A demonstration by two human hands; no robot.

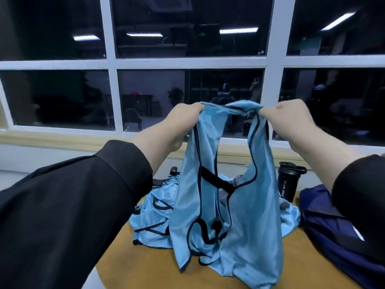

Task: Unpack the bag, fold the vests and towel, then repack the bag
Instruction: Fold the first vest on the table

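Note:
A light blue vest with dark trim hangs in the air in front of me, held up by its two shoulder straps. My left hand pinches the left strap and my right hand pinches the right strap, both at chest height above the table. The vest's lower hem drapes onto a heap of more light blue vests lying on the yellow-brown table. The dark blue bag lies on the table to the right, partly behind my right sleeve. No towel can be made out.
A black sport bottle stands upright at the back right of the table, between the vests and the bag. Behind the table runs a pale windowsill under a large white-framed window. The table's left edge drops off near my left sleeve.

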